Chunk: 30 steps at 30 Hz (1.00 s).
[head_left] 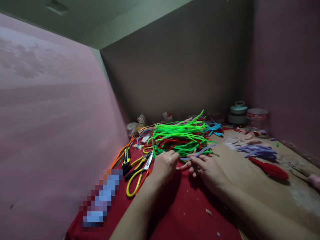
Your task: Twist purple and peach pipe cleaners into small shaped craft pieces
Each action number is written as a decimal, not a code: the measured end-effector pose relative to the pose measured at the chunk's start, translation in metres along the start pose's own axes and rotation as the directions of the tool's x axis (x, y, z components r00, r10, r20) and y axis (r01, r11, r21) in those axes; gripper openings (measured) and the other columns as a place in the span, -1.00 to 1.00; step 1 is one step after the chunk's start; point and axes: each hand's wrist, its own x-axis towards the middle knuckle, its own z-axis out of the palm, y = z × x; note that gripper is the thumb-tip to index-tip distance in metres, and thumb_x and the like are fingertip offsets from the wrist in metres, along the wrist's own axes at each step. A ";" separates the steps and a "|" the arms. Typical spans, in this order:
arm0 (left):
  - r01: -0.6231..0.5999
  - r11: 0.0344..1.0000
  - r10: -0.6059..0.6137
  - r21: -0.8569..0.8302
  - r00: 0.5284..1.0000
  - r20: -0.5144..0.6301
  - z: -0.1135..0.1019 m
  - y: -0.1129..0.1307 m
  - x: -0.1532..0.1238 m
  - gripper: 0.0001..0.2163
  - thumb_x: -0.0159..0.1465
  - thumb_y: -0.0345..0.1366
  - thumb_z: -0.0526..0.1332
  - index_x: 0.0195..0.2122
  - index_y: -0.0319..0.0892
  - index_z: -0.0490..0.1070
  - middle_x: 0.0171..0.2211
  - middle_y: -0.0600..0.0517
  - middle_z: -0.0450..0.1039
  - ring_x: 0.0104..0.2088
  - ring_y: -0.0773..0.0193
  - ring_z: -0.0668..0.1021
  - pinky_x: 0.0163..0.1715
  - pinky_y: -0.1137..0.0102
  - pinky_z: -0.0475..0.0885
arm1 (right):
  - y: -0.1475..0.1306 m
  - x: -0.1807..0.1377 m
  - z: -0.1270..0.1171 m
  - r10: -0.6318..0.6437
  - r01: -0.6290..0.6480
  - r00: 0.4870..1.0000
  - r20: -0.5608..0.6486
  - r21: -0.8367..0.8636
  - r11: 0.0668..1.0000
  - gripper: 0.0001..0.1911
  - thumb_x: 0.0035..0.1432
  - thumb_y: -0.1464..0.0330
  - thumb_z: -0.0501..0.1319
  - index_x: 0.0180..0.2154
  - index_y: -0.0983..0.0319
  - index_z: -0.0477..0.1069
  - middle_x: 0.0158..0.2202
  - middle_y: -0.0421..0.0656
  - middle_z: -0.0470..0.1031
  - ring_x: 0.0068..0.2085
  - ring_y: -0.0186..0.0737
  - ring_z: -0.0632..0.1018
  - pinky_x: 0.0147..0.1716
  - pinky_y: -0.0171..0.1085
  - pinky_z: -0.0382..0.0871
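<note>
A light purple pipe cleaner [205, 148] runs between my two hands, low over the red cloth. My left hand [167, 163] is closed, its knuckles up, round the left end of the stem. With thumb and fingers pinched, my right hand [203, 167] holds the same stem further right, and its far end sticks out past the fingers. A pale pink pipe cleaner [183, 167] also shows between the hands; which hand grips it I cannot tell. Just behind them lies a big heap of green pipe cleaners [178, 131], with red ones among them.
Left of my hands lie scissors [135, 183], yellow-black pliers [136, 165] and a utility knife [126, 157]. On the board [232, 180] at right are purple pipe cleaners [258, 151] and a red pointed object [271, 169]. A lidded pot [237, 113] stands behind.
</note>
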 end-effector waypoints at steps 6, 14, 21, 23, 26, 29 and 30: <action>0.072 0.993 -0.074 -0.093 0.997 -0.020 0.000 -0.005 0.003 -0.80 0.28 -0.23 0.00 -0.28 -0.10 0.40 -0.28 0.03 0.41 -0.35 0.33 0.48 -0.42 0.48 0.24 | -0.002 0.000 0.001 0.017 -0.016 1.000 -0.010 0.059 0.998 -0.82 -0.03 0.37 0.26 -0.39 0.34 0.33 -0.52 -0.11 0.48 -0.60 -0.40 0.45 -0.66 -0.44 0.32; 0.198 0.965 -0.207 -0.169 0.978 -0.034 -0.002 -0.019 0.005 -0.79 0.26 -0.28 0.03 -0.21 -0.11 0.43 -0.22 0.01 0.41 -0.29 0.32 0.49 -0.35 0.48 0.30 | -0.003 0.000 0.002 -0.001 0.005 0.999 -0.035 0.104 0.995 -0.88 0.02 0.44 0.22 -0.36 0.33 0.32 -0.53 -0.12 0.48 -0.59 -0.37 0.48 -0.65 -0.42 0.36; 0.205 0.920 -0.238 -0.335 0.969 -0.061 0.004 -0.034 0.007 -0.81 0.23 -0.32 0.07 -0.23 -0.14 0.45 -0.28 0.00 0.50 -0.28 0.29 0.51 -0.26 0.45 0.34 | -0.003 -0.002 0.001 0.001 -0.001 1.000 0.002 0.108 0.994 -0.83 -0.01 0.39 0.25 -0.37 0.32 0.30 -0.51 -0.12 0.48 -0.57 -0.36 0.48 -0.63 -0.40 0.36; 0.196 0.904 -0.222 -0.381 0.975 -0.025 0.005 -0.034 0.007 -0.81 0.22 -0.33 0.08 -0.24 -0.13 0.46 -0.28 0.02 0.52 -0.28 0.30 0.52 -0.26 0.46 0.35 | -0.002 -0.003 0.001 -0.001 -0.002 1.000 0.029 0.100 0.995 -0.79 -0.03 0.35 0.27 -0.37 0.31 0.30 -0.51 -0.13 0.48 -0.57 -0.36 0.48 -0.62 -0.39 0.35; 0.201 0.894 -0.211 -0.400 0.977 0.021 0.004 -0.032 0.008 -0.79 0.21 -0.36 0.06 -0.24 -0.12 0.47 -0.30 0.03 0.54 -0.30 0.31 0.53 -0.30 0.49 0.35 | -0.001 -0.006 0.001 0.041 -0.048 0.994 0.103 0.058 0.997 -0.77 -0.05 0.31 0.28 -0.38 0.31 0.31 -0.52 -0.15 0.47 -0.58 -0.38 0.46 -0.62 -0.40 0.33; 0.221 0.896 -0.230 -0.384 0.973 0.021 0.003 -0.033 0.008 -0.78 0.20 -0.36 0.06 -0.23 -0.11 0.48 -0.29 0.02 0.54 -0.29 0.30 0.54 -0.28 0.48 0.35 | 0.000 -0.008 0.003 0.072 -0.075 0.986 0.150 0.012 0.997 -0.78 -0.03 0.30 0.26 -0.39 0.30 0.31 -0.51 -0.14 0.48 -0.59 -0.39 0.46 -0.63 -0.41 0.30; 0.233 0.899 -0.241 -0.371 0.970 0.027 0.002 -0.034 0.008 -0.78 0.20 -0.35 0.07 -0.23 -0.10 0.49 -0.29 0.01 0.54 -0.29 0.30 0.54 -0.27 0.47 0.35 | 0.000 -0.008 0.003 0.069 -0.071 0.986 0.151 0.007 0.997 -0.78 -0.02 0.30 0.26 -0.39 0.30 0.31 -0.51 -0.14 0.49 -0.60 -0.40 0.45 -0.63 -0.42 0.29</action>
